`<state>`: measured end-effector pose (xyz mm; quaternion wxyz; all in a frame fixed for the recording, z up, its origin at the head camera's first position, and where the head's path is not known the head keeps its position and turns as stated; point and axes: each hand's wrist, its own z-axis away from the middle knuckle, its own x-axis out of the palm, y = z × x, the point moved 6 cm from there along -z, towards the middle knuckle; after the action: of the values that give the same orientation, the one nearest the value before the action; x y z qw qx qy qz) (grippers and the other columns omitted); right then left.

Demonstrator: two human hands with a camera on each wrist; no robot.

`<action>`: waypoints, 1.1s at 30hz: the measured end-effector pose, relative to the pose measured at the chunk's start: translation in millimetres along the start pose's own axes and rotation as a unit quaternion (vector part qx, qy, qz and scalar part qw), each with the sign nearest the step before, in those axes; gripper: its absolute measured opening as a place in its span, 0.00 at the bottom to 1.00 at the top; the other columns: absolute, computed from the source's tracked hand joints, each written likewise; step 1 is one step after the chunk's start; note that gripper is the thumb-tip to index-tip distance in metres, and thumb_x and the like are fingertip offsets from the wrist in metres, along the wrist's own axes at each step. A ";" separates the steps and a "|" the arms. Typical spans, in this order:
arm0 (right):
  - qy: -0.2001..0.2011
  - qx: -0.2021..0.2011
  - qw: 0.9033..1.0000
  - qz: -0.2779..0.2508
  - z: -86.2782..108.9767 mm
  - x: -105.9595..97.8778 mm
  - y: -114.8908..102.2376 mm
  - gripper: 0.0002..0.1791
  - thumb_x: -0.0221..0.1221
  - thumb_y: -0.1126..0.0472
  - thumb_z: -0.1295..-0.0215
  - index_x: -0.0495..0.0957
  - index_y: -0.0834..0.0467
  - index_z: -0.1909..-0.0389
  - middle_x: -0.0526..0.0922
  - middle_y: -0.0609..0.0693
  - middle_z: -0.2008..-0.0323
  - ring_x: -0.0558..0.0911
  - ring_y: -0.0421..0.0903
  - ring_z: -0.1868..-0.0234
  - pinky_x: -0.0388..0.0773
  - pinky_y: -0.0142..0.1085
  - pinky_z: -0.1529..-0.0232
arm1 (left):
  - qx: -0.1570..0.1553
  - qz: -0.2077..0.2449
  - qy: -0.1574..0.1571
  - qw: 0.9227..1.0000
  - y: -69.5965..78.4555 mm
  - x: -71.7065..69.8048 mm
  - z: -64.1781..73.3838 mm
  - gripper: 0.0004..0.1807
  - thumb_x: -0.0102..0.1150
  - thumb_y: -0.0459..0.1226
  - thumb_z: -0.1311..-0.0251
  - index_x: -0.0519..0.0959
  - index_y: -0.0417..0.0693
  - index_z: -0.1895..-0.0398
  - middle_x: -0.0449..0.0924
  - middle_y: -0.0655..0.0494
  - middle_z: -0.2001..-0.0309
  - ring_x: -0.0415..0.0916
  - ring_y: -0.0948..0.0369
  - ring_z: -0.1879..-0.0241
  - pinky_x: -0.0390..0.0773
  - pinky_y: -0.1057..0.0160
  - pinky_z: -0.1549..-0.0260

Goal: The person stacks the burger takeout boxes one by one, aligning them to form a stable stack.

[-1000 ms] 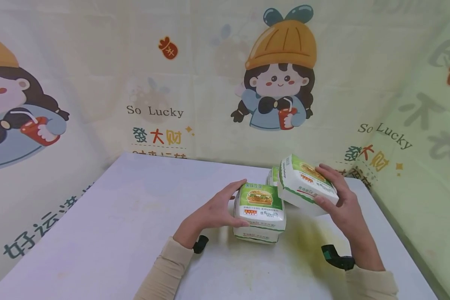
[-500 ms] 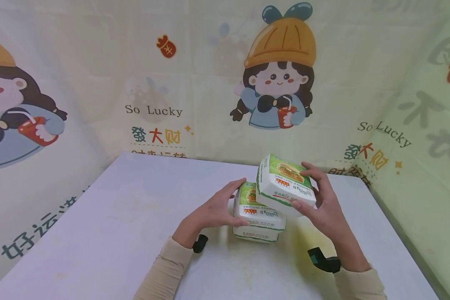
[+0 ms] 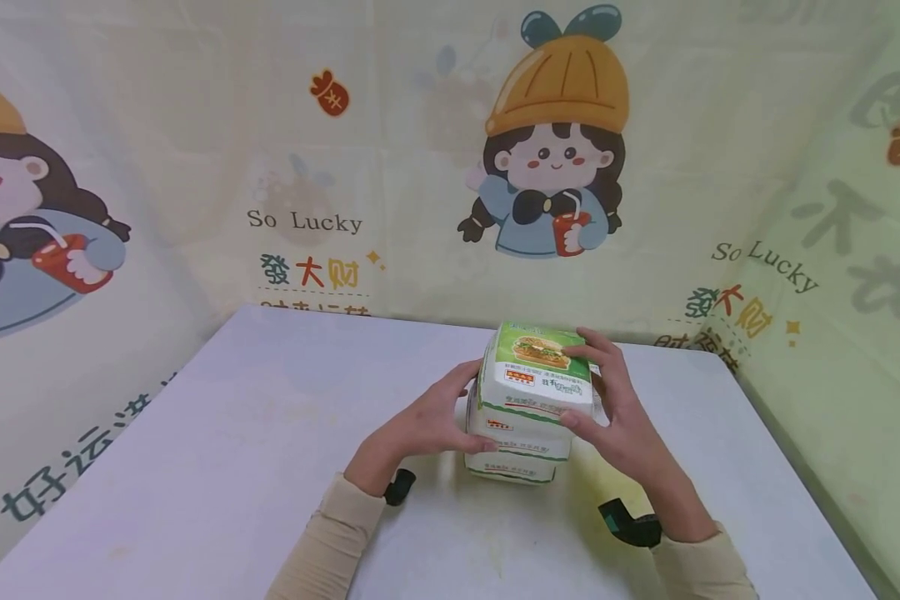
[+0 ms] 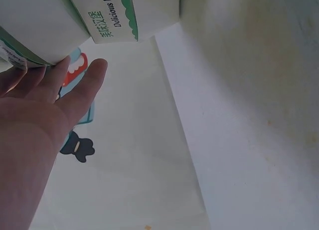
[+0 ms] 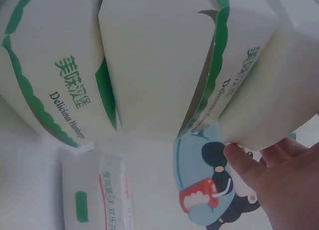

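Two white and green hamburger boxes are stacked on the table, the lower box (image 3: 517, 472) under a middle box (image 3: 532, 447). My left hand (image 3: 429, 419) grips the stack's left side at the middle box, thumb in front and fingers behind. Right over the stack is a third hamburger box (image 3: 536, 379), its printed burger lid facing up. My right hand (image 3: 621, 417) holds this top box by its right side, thumb at the front corner and fingers on the lid's edge. The right wrist view shows the boxes' sides, with the right hand's fingertips (image 5: 239, 155) under one.
Another hamburger box (image 5: 94, 190) stands apart in the right wrist view, mostly hidden behind the stack from the head. The white table (image 3: 270, 433) backs onto a printed cloth (image 3: 412, 167), which also hangs at both sides. A black camera mount (image 3: 630, 525) projects from the right wrist.
My right hand has carried its hamburger box leftward and down, from beside the stack to over the middle box. The left hand has stayed on the stack.
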<state>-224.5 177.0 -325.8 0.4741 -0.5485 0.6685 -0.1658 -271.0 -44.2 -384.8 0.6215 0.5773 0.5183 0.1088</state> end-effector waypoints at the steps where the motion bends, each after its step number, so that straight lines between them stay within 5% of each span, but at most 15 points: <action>1: -0.007 0.001 1.000 0.003 0.1 1.1 0.1 0.38 0.62 0.68 0.42 0.60 0.52 0.30 0.44 0.50 0.22 0.52 0.48 0.27 0.62 0.29 0.32 | 0.000 0.002 -0.001 1.000 0.0 0.0 -0.1 0.55 0.80 0.46 0.58 0.55 0.77 0.28 0.60 0.72 0.30 0.58 0.67 0.31 0.64 0.48 0.32; 6: -0.018 0.024 0.999 0.017 1.8 3.8 2.2 0.38 0.61 0.64 0.39 0.60 0.46 0.28 0.44 0.50 0.22 0.51 0.57 0.25 0.58 0.67 0.31 | -0.003 0.007 -0.006 1.000 1.0 0.1 -0.4 0.53 0.80 0.46 0.58 0.56 0.76 0.29 0.61 0.72 0.31 0.59 0.67 0.31 0.64 0.47 0.33; 9: -0.017 0.031 0.999 0.022 2.2 4.2 2.5 0.39 0.62 0.62 0.39 0.60 0.43 0.28 0.45 0.51 0.22 0.50 0.59 0.24 0.54 0.73 0.34 | -0.004 0.012 -0.008 1.000 1.4 0.2 -0.6 0.53 0.79 0.46 0.56 0.56 0.76 0.29 0.61 0.71 0.31 0.58 0.66 0.31 0.63 0.47 0.33; 23: -0.033 0.003 0.999 0.040 -0.8 0.3 -0.2 0.45 0.62 0.62 0.42 0.55 0.43 0.24 0.51 0.48 0.24 0.48 0.54 0.24 0.57 0.72 0.35 | -0.001 0.041 -0.001 0.999 3.1 -1.1 -0.3 0.58 0.79 0.45 0.55 0.49 0.80 0.26 0.58 0.74 0.30 0.54 0.69 0.29 0.62 0.47 0.31; 31: -0.038 0.007 0.998 0.043 1.2 0.7 -0.1 0.51 0.67 0.63 0.47 0.51 0.42 0.23 0.49 0.44 0.24 0.53 0.46 0.26 0.62 0.59 0.31 | -0.001 0.041 -0.002 0.999 4.2 0.3 -0.3 0.55 0.79 0.45 0.55 0.52 0.77 0.27 0.58 0.73 0.30 0.55 0.68 0.29 0.62 0.47 0.30; 33: -0.040 0.001 0.998 0.042 1.3 0.7 -1.0 0.53 0.67 0.64 0.48 0.50 0.44 0.23 0.50 0.45 0.24 0.56 0.43 0.28 0.63 0.46 0.30 | -0.001 0.044 -0.002 0.999 5.1 0.2 0.1 0.55 0.79 0.45 0.55 0.53 0.77 0.27 0.59 0.73 0.30 0.55 0.68 0.29 0.62 0.47 0.30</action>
<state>-222.9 176.4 -326.1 0.5080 -0.5258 0.6708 -0.1244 -268.5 -42.5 -380.7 0.6177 0.5992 0.4911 0.1349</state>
